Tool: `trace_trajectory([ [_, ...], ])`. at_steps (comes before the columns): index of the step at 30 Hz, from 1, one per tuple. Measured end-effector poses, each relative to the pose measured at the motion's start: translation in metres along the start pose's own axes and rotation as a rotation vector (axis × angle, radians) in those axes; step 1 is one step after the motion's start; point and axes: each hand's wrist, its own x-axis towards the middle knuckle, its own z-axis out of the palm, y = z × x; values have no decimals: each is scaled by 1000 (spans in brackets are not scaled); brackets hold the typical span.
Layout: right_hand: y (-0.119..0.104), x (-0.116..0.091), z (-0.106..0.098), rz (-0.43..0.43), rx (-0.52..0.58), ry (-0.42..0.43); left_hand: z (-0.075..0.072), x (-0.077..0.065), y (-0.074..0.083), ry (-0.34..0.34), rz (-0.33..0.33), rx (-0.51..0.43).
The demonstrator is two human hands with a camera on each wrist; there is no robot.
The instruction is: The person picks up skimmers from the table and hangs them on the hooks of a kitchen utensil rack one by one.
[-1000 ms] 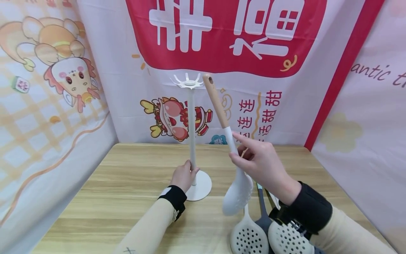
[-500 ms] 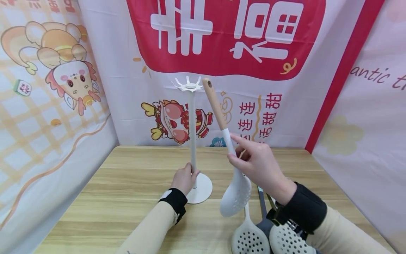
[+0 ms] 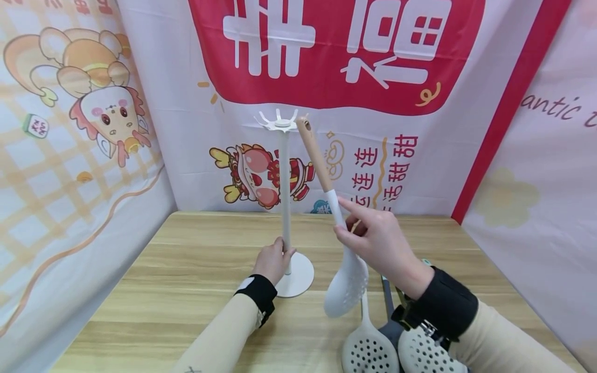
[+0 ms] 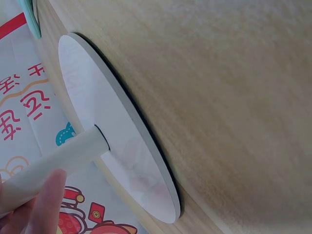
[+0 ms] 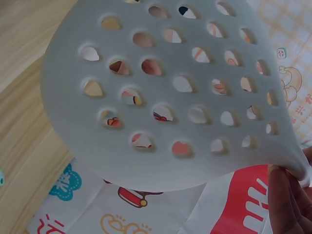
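A white utensil stand has an upright pole (image 3: 285,181), a round base (image 3: 298,282) on the table and a ring of hooks (image 3: 282,123) on top. My left hand (image 3: 272,262) grips the pole low down, just above the base; the left wrist view shows fingers (image 4: 51,200) around it. In my right hand (image 3: 380,238) is a white skimmer (image 3: 346,290), pinched at its neck with the perforated head hanging down. Its wooden handle (image 3: 316,155) leans up and left, its holed end right beside the hooks. The right wrist view is filled by the perforated head (image 5: 146,170).
Several utensils lie at the table's front right, partly under my right forearm: a pale skimmer (image 3: 370,352), another pale skimmer (image 3: 426,355) and a dark-handled one (image 3: 388,298). A printed cloth (image 3: 186,129) rises behind the wooden table (image 3: 186,269).
The skimmer's handle end has shifted slightly left and down, closer to the hooks. My left hand keeps its hold on the pole, and the view has tilted a little.
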Motion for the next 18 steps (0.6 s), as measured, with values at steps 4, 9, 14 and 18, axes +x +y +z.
trace_trajectory([
  [4, 1, 0, 2, 7, 9, -1, 0, 0, 1, -1, -3, 4],
  [9, 4, 2, 9, 17, 35, -7, 1, 0, -1, 3, -3, 2],
  [14, 6, 3, 17, 21, 55, 1, 0, -1, -1, 9, -3, 4],
  [18, 10, 4, 22, 27, 65, 10, 0, -1, 1, 19, 8, 9],
])
